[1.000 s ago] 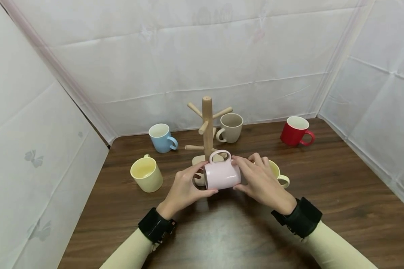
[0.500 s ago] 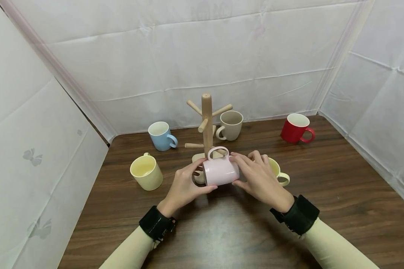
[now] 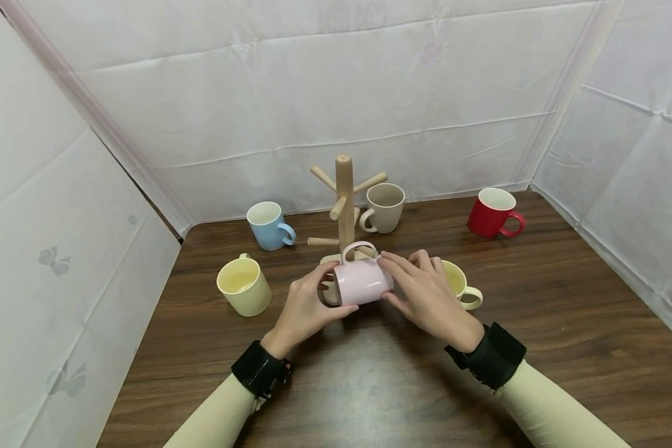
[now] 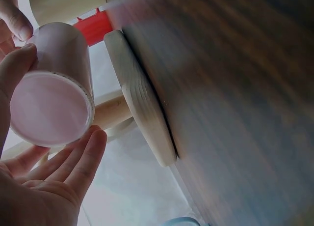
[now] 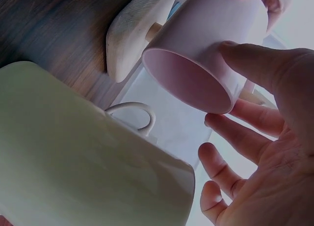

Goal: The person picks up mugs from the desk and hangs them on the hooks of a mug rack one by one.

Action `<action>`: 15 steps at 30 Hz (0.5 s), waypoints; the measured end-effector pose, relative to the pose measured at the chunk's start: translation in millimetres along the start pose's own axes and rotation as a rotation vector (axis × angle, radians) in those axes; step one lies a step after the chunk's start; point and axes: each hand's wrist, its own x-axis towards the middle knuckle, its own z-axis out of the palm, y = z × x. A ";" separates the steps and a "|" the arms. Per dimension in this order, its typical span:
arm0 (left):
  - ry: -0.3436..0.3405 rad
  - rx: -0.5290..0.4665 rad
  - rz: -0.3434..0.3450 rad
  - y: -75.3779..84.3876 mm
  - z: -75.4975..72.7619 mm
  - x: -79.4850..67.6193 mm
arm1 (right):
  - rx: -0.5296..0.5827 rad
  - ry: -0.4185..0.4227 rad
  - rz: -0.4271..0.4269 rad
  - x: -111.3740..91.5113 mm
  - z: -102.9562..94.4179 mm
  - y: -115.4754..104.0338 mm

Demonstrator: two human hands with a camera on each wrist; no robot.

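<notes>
A pink mug (image 3: pixel 364 281) lies on its side in the air in front of the wooden mug tree (image 3: pixel 344 205), its handle pointing up. My left hand (image 3: pixel 308 305) pinches its base end between thumb and fingers; that base faces the left wrist view. At the mouth end, my right hand (image 3: pixel 428 295) holds the mug with thumb and fingertips, and the open mouth shows in the right wrist view. A lower peg (image 3: pixel 366 251) of the tree appears within the handle loop in the head view. Part of the tree's base (image 4: pixel 140 98) is hidden behind the mug.
A yellow mug (image 3: pixel 244 286) and a blue mug (image 3: pixel 270 227) stand left of the tree. Behind it is a beige mug (image 3: pixel 385 210). Another yellow mug (image 3: pixel 455 280) stands beside my right hand, partly covered, and a red mug (image 3: pixel 490 213) is at the back right.
Both hands have shifted the pink mug slightly left and toward the mug tree. Its handle now overlaps the lower peg more. The head view has tilted slightly.
</notes>
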 end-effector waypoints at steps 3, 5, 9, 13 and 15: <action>-0.007 -0.021 -0.008 -1.3 0.3 -0.1 | -0.009 -0.003 0.002 -0.1 1.6 -0.5; -0.011 -0.031 -0.009 -2.3 0.5 -0.2 | -0.012 -0.010 0.007 0.0 2.7 -0.8; -0.018 -0.021 -0.019 -3.5 0.6 0.2 | -0.016 -0.020 0.015 1.0 4.6 -1.3; -0.022 -0.006 -0.029 -3.1 -0.4 0.9 | -0.018 -0.024 0.021 2.9 5.0 -2.1; -0.026 -0.002 -0.029 -2.7 -0.8 1.2 | -0.017 -0.026 0.027 3.8 4.8 -2.7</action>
